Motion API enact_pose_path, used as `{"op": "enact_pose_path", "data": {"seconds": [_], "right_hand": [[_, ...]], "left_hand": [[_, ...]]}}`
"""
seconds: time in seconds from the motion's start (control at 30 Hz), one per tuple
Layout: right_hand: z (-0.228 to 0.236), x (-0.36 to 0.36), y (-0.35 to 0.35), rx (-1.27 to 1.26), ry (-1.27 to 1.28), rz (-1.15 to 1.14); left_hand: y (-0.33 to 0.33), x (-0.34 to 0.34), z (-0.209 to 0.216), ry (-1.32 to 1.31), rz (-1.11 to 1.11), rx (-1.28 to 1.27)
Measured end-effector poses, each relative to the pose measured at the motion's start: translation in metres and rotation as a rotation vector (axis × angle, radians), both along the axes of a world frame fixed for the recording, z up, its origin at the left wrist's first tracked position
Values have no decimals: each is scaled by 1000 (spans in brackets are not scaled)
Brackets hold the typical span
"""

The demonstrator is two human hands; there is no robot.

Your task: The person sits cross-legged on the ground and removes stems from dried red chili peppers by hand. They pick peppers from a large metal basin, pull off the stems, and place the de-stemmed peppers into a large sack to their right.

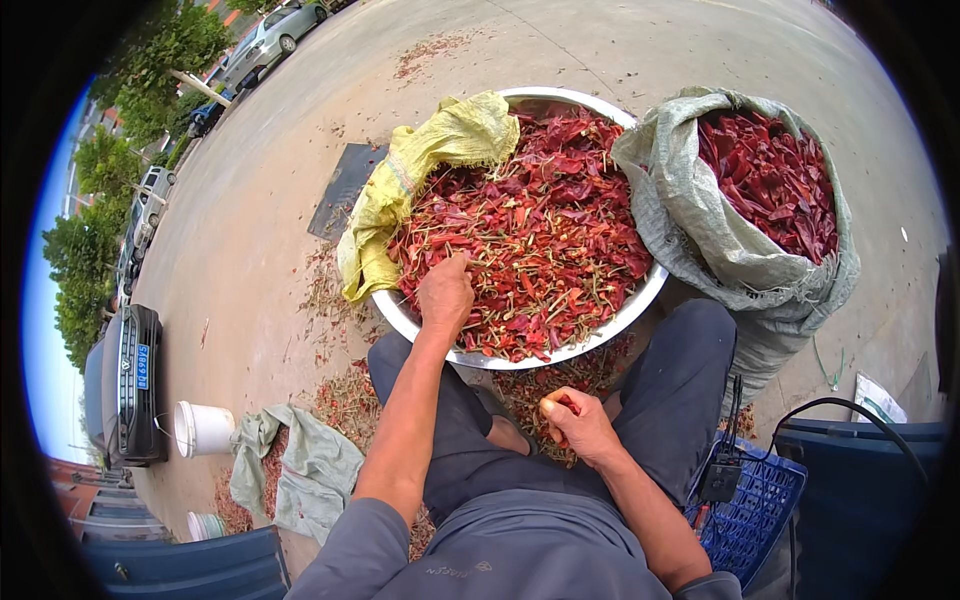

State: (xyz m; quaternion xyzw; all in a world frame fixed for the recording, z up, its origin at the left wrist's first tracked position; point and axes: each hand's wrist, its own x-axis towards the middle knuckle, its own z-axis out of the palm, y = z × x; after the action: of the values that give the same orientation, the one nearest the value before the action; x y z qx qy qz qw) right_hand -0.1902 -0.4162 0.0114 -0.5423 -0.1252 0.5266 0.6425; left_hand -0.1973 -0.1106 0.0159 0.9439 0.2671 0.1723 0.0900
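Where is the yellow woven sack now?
In the head view, the yellow woven sack drapes over the left rim of the round pale basin of red peppers, up and left of the left hand.

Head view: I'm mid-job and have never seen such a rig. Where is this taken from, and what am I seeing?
No machine here, just a person's two bare hands. A fisheye camera on the head looks down, so straight edges bend. Before the knees sits a wide white basin heaped with what look like dried red peppers; a yellow woven sack drapes its left side. A grey-green sack with more red pieces stands to the right. The left hand touches the heap; whether it grips anything is hidden. The right hand has a red bit in its curled fingers.
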Motion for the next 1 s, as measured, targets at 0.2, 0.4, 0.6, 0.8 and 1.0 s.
{"op": "enact_pose_path", "data": {"seconds": [0.2, 0.4, 0.6, 0.8, 1.0], "right_hand": [[-4, 1, -1, -33, 27, -43], [-12, -1, 3, 26, 88, -183], [0, 0, 4, 80, 123, -255], [-8, 1, -1, 59, 183, -274], [-5, 2, 0, 33, 224, -227]], "left_hand": [[-17, -12, 14, -582, 204, -968], [-66, -40, 26, -658, 101, -1189], [-157, -68, 37, -102, -304, -895], [-119, -50, 45, 0, -250, -1101], [18, 16, 11, -293, 130, 2]]}}
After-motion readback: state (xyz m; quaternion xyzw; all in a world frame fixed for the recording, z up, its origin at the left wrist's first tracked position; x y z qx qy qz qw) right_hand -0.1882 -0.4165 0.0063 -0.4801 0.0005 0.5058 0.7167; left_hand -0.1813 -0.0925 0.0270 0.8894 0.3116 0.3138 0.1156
